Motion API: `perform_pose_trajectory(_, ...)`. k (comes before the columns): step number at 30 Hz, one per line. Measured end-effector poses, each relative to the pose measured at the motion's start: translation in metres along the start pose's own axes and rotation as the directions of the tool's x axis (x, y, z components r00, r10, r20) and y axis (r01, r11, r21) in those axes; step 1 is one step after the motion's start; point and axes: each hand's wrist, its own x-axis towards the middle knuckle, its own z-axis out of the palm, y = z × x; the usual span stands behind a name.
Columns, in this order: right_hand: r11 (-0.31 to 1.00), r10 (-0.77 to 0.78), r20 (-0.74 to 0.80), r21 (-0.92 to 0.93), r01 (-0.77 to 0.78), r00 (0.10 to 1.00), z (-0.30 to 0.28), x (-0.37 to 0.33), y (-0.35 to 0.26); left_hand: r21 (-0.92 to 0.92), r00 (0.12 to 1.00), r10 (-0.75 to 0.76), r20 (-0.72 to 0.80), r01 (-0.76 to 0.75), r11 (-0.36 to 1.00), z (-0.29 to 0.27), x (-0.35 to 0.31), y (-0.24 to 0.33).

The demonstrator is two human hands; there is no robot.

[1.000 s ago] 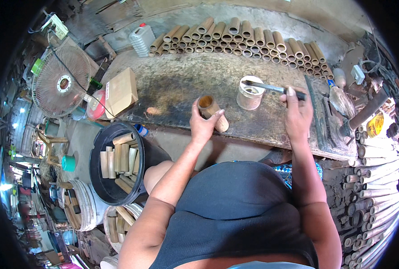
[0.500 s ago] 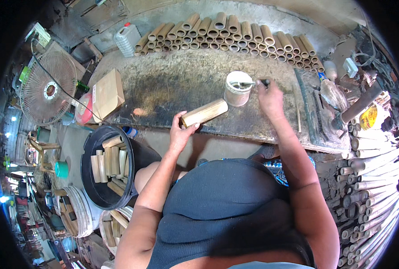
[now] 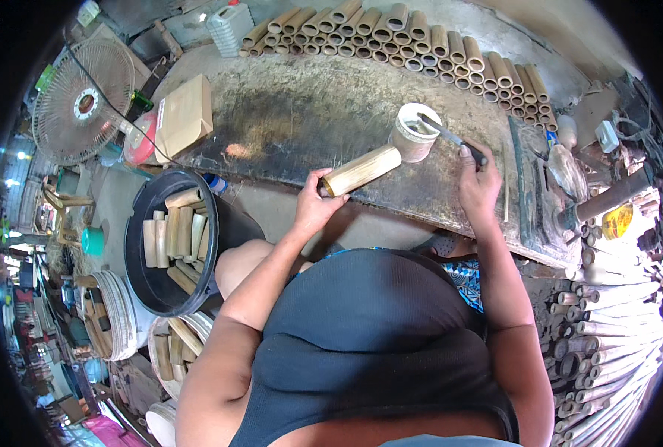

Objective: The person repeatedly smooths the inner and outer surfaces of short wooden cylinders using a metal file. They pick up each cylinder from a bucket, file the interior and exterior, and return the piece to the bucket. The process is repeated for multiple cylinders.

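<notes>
In my left hand (image 3: 319, 206) is a short bamboo tube (image 3: 362, 170), gripped at its near left end and tilted so that its other end points up and right. My right hand (image 3: 480, 179) holds a slim grey tool with a dark handle (image 3: 450, 135). The tool's far end lies over the mouth of a whitish plastic tub (image 3: 413, 149), whose rim is smeared; I cannot tell whether its tip is a brush or a blade. This tub stands on the worktable (image 3: 286, 104), just beyond the bamboo tube's upper end.
Bamboo tubes (image 3: 428, 46) are stacked along the table's back, beside a clear jug (image 3: 228, 30). A cardboard box (image 3: 186, 115) and a fan (image 3: 85, 102) stand at left. Below them a black bucket (image 3: 132, 246) holds bamboo pieces. Long bamboo poles (image 3: 614, 328) lie at right.
The slim tool has tipped up, and its far end now shows above the tub's rim. My right hand has come nearer to me. The whole view has shifted slightly.
</notes>
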Motion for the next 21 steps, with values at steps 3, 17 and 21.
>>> perform_pose_trajectory(3, 0.951, 0.094, 0.054, 0.289, -0.105, 0.994, 0.001, -0.018, -0.009, 0.043, 0.999, 0.045, -0.014, -0.045, 0.998, 0.004, -0.002, -0.002)
perform_pose_trajectory(17, 0.875, 0.22, 0.34, 0.345, -0.339, 0.914, 0.035, -0.052, -0.016, 0.064, 1.0, -0.004, -0.023, 0.006, 0.998, 0.003, -0.005, 0.0)
perform_pose_trajectory(21, 0.899, 0.224, 0.329, 0.292, -0.325, 0.917, 0.034, -0.051, -0.018, 0.01, 0.999, -0.049, 0.004, 0.049, 0.999, 0.002, -0.004, 0.001)
